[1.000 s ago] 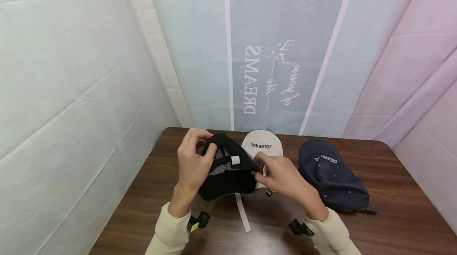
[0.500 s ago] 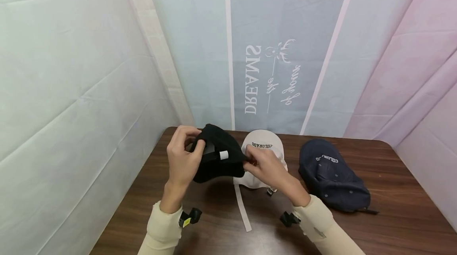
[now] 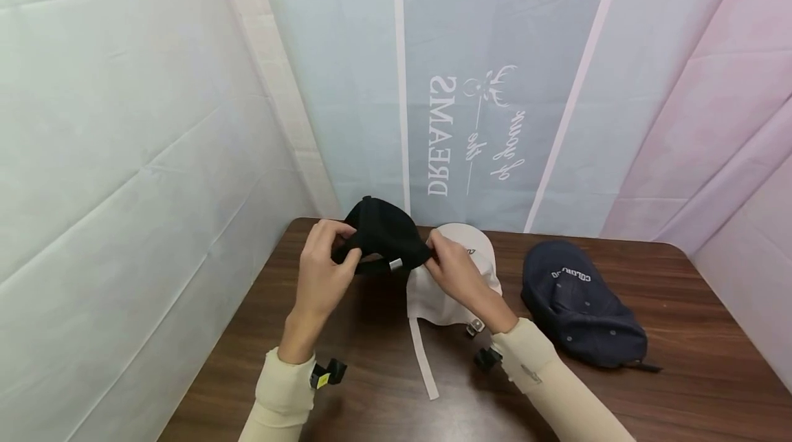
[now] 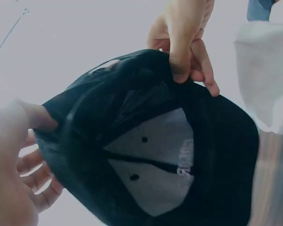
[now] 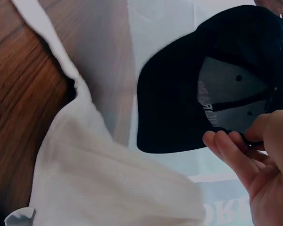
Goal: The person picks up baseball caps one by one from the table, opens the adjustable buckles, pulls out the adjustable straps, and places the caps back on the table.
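A black baseball cap [image 3: 388,232] is held up off the table between both hands, its back strap with a small pale buckle facing me in the head view. My left hand [image 3: 323,264] pinches its left edge between thumb and fingers. At the opposite edge, my right hand [image 3: 456,270] grips the rim with thumb and curled fingers. The left wrist view looks into the cap's hollow [image 4: 151,160], with grey panels and dark seams. Below and to the right of it, a white cap [image 3: 433,301] lies on the table, partly covered by the right hand, its strap [image 3: 423,358] trailing toward me.
A navy cap [image 3: 578,304] with white lettering lies on the brown wooden table [image 3: 365,387] to the right. Pale cloth [image 3: 136,174] hangs along the left side. Behind the table hangs a blue-grey curtain [image 3: 346,84] with mirrored lettering.
Both hands have lifted the black cap and tipped it, so its crown now shows from above rather than its inside. The right hand has shifted left and up.
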Demonstrator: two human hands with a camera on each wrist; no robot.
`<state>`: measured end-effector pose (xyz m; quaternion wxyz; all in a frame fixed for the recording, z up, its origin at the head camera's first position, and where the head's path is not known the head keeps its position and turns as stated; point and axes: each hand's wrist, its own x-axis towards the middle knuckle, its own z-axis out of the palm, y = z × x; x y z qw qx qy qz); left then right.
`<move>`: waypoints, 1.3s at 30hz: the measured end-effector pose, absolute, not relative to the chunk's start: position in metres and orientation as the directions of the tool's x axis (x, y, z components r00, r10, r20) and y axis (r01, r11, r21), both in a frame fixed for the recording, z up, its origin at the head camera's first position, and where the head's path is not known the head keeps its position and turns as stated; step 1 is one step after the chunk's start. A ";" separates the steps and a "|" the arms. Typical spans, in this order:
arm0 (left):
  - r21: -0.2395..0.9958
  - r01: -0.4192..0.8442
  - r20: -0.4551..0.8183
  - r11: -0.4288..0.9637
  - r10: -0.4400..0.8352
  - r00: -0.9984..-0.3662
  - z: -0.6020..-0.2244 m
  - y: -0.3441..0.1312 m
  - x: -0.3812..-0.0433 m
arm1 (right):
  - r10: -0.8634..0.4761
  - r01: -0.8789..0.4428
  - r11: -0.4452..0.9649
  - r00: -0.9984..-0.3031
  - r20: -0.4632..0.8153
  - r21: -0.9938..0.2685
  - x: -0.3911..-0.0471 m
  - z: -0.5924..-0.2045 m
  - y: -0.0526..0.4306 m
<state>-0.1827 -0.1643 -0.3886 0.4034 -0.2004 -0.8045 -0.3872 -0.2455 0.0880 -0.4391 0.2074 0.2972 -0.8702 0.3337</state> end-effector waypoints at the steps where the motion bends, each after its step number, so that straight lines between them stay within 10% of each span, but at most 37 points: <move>1: 0.468 0.614 0.785 0.635 0.021 -0.619 -0.391 -0.165 -0.183 | -0.377 -0.645 0.605 -0.748 0.546 -0.467 -0.248 -0.441 0.088; 13: 0.575 0.360 0.472 0.734 0.061 -0.879 -0.421 -0.172 -0.189 | -0.449 -0.583 0.647 -0.812 0.372 -0.491 -0.258 -0.463 0.092; 39: 0.545 0.183 0.044 0.818 0.190 -0.981 -0.475 -0.180 -0.195 | -0.637 -0.732 0.677 -0.633 0.440 -0.072 -0.241 -0.479 0.093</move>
